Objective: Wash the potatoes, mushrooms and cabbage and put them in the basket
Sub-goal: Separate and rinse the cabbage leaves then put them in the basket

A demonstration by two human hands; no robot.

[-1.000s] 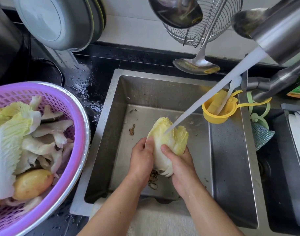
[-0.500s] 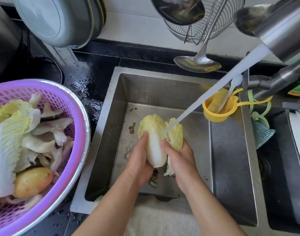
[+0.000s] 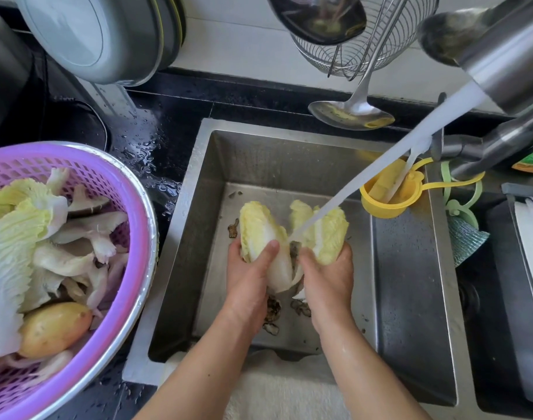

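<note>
We've got the cabbage [image 3: 292, 237] over the middle of the sink [image 3: 410, 298], a bit toward its near wall, and we're holding it split open on purpose; the left hand [image 3: 248, 286] has its grip wrapped round the left half, thumb pressed across the pale ribs, while the right hand [image 3: 327, 277] cups the right half with its fingers curled behind the leaves. Pulling the halves apart like that makes a gap, and the water stream [image 3: 380, 177] from the faucet [image 3: 507, 65] at the far right corner lands right in it, so the inner leaves get rinsed, not just the outside; the leafy tips point away from us, and we can't tell if the halves are joined at the stem.

Scraps of trimmings [image 3: 272, 310] lie on the sink floor under our wrists; probably that's why we keep the cabbage lifted off it.

The purple basket [image 3: 132, 213] sits on the wet black tabletop [image 3: 156, 122] just left of the sink, close so the carry is short; it already holds cabbage leaves [image 3: 13, 244], mushrooms [image 3: 86, 231] and a potato [image 3: 54, 328]. So we'd say this is the last bit of washing.
</note>
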